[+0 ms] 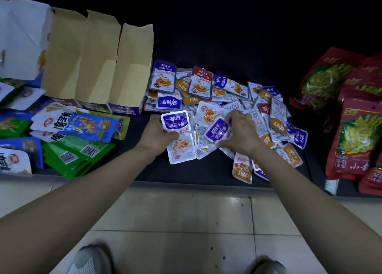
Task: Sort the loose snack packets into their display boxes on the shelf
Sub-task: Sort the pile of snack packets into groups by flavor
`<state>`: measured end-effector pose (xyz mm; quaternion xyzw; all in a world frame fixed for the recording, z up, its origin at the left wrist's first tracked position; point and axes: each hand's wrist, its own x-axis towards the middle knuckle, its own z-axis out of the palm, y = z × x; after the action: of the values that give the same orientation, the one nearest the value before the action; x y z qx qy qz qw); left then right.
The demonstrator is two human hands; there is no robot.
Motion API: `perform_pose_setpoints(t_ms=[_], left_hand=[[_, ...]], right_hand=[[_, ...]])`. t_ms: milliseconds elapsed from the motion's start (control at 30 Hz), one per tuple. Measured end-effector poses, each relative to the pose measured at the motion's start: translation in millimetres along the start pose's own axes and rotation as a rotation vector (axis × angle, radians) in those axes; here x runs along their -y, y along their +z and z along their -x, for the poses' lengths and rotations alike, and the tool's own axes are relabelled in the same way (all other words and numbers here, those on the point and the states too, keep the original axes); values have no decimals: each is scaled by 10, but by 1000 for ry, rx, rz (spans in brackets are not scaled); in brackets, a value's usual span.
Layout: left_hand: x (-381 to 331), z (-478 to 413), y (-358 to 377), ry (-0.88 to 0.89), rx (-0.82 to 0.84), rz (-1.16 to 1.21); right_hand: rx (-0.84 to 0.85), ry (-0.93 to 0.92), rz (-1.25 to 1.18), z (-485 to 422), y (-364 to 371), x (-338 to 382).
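A heap of small snack packets (pixel 244 104) in purple, orange and red lies on the dark shelf (pixel 186 172). My left hand (pixel 157 135) grips a small stack of purple-topped packets (pixel 179 137) at the heap's left edge. My right hand (pixel 241 131) pinches another purple packet (pixel 217 129) in the middle of the heap. Open cardboard display boxes (pixel 115 71) stand just left of the heap, the nearest with a purple front (pixel 126 109); their insides are mostly hidden by raised flaps.
Larger blue, white and green snack bags (pixel 78 135) lie at the left of the shelf. Big red bags with green pictures (pixel 357 133) are stacked at the right. The shelf's front edge runs above a tiled floor (pixel 186 222), where my shoes show.
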<state>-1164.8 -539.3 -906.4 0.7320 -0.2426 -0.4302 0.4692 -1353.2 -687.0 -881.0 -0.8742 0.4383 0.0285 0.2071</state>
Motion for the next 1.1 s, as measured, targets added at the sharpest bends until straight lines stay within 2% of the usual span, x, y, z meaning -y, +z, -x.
perform_pose_setpoints(t_ms=[133, 233, 300, 400, 467, 533, 600, 667, 767, 867, 933, 1100], left_hand=[[-16, 30, 27, -32, 20, 71], [-48, 48, 24, -60, 29, 115], [-88, 51, 26, -112, 28, 185], [-179, 89, 12, -201, 80, 338], [-188, 108, 6, -149, 158, 321], [-137, 125, -2, -51, 134, 225], [-102, 131, -49, -22, -20, 192], [-73, 117, -140, -10, -167, 171], [-50, 107, -244, 18, -267, 85], [-41, 129, -258, 9, -294, 46], [-34, 141, -265, 1, -299, 49], [-18, 138, -341, -36, -291, 47]], right_hand=[[-34, 78, -600, -75, -187, 150], [-57, 123, -931, -128, -262, 263], [-11, 105, -1017, -120, -253, 321], [93, 87, -1020, -50, -138, 429], [152, 80, -1029, -4, -36, 516], [169, 75, -1070, 11, 20, 562], [94, 81, -1023, -24, 51, 534], [-17, 99, -772, -84, 110, 470], [34, 66, -347, -74, 238, 547], [64, -15, -80, -49, 350, 682], [71, -84, -28, -42, 374, 709], [104, -120, -130, 29, 339, 632]])
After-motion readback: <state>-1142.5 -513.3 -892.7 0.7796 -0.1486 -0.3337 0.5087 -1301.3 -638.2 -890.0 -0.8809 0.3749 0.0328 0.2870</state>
